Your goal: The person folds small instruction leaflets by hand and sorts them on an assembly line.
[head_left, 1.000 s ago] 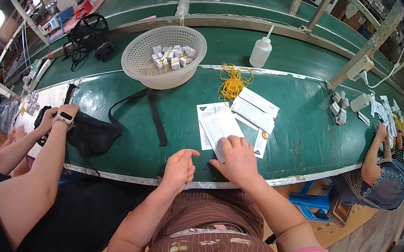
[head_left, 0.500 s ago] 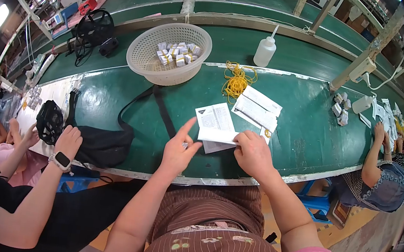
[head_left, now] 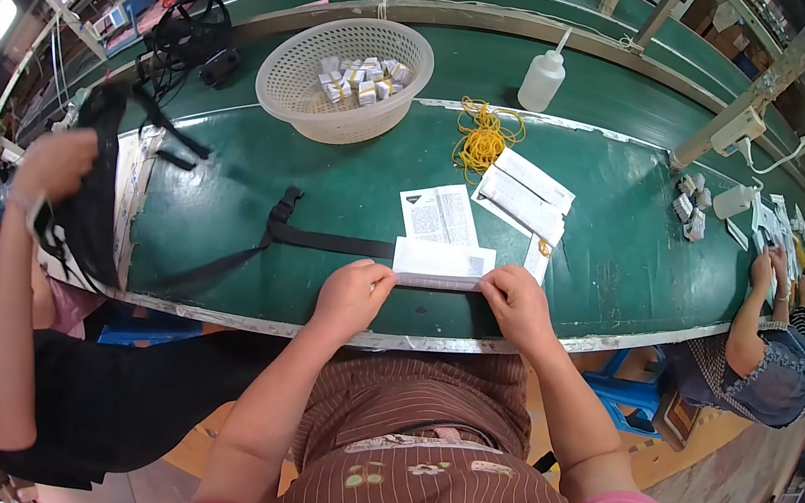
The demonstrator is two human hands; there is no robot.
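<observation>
The left hand (head_left: 352, 291) and right hand (head_left: 517, 304) each pinched one end of the leaflet (head_left: 444, 260), fingers curled tight on its fold near the front edge of the green table (head_left: 350, 185), where even pressure along the crease would probably keep it square.

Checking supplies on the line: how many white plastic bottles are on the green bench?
2. One upright bottle stands beyond the yellow rubber bands; a second bottle sits far right beside the small boxes. More may be hidden outside the view.
</observation>
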